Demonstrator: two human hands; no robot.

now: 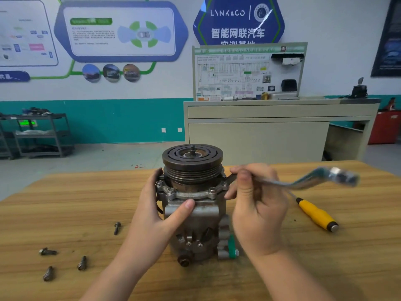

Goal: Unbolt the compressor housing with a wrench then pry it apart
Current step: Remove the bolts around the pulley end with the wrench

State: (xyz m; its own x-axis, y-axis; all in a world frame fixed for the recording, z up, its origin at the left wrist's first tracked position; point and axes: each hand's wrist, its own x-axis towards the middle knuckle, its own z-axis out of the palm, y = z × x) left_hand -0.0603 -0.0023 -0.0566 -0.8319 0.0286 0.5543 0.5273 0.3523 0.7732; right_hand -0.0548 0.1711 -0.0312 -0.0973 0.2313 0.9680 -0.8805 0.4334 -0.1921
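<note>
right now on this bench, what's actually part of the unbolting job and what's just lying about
In use:
- grey metal compressor with dark grooved pulley, steadied by the left hand
- shiny offset metal wrench, in the right hand, its head at the flange
- four loose dark bolts on the wooden table, apparently already removed

Lying about:
- yellow-handled screwdriver, untouched, likely for prying later
- beige training cabinet behind

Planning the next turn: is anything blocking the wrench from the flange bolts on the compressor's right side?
The pulley overhangs the flange bolts, so the wrench in the right hand must come in from the side. Nothing else visibly blocks it; the left hand steadies the opposite side.
</note>
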